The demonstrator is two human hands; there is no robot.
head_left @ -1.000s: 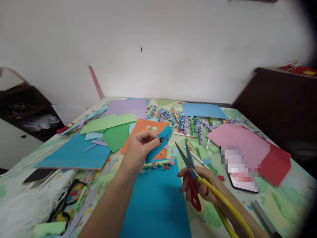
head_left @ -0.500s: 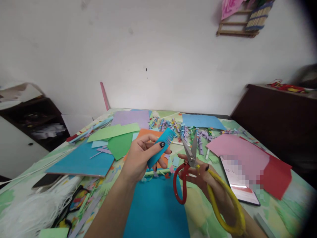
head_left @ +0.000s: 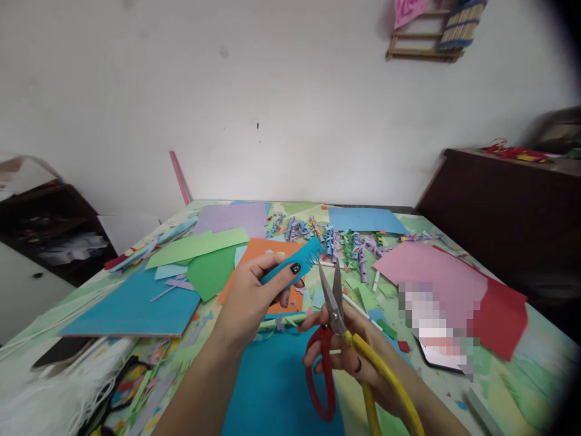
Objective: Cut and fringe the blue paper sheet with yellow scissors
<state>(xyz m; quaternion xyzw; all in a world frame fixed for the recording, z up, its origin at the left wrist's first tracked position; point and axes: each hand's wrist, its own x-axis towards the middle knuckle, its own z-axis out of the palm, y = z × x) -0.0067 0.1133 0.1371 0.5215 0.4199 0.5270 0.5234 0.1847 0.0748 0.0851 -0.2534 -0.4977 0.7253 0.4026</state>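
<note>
I am pinching a fringed teal paper strip (head_left: 297,264) in my left hand (head_left: 254,290) above the orange paper sheet (head_left: 254,251), my right hand (head_left: 358,357) gripping open red-and-yellow-handled steel scissors (head_left: 333,309) just right of that sheet, where an overdeep snip is risking severing the fringe.

Bare forearms (head_left: 193,390), black-polished nails (head_left: 295,267), dark ring (head_left: 358,366) on right hand (head_left: 351,357)

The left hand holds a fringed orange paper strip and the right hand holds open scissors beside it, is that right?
No. The head view shows the paper strip in the left hand is blue, not orange. The right hand does hold the scissors, blades open, beside it.
</note>
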